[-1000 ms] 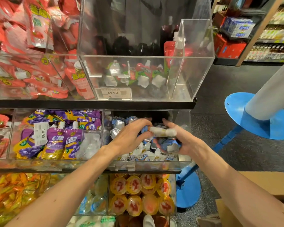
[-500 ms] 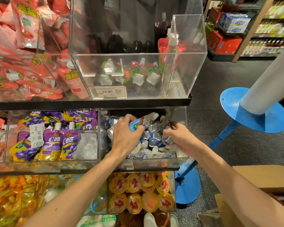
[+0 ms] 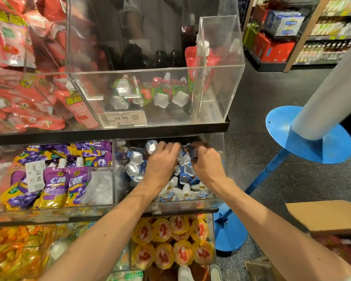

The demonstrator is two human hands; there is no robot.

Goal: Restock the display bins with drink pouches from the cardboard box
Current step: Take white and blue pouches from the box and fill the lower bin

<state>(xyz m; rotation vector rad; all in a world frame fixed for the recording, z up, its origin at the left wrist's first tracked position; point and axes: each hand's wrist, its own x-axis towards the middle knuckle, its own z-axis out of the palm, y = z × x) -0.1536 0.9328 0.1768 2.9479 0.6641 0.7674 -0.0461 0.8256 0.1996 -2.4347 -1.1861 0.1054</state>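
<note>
**Both hands in the clear acrylic display bin (image 3: 219, 151), middle shelf, right end: settling stock.**

I judge the step is bedding the blue-and-silver foil drink pouches (image 3: 135, 159) into the heap. I would push them back and level, spouts up like the front row, so none ride over the front wall. The brown cardboard box (image 3: 322, 216) sits low right, well apart, its contents hidden. The black shelf edge (image 3: 109, 135) just above cramps the reach, and the blue metal stand (image 3: 332, 147) is beside the bin. The left hand (image 3: 160, 165) has its fingers bent into the heap; I cannot tell its grip. The right hand (image 3: 208, 165) curls round one pouch.
</note>
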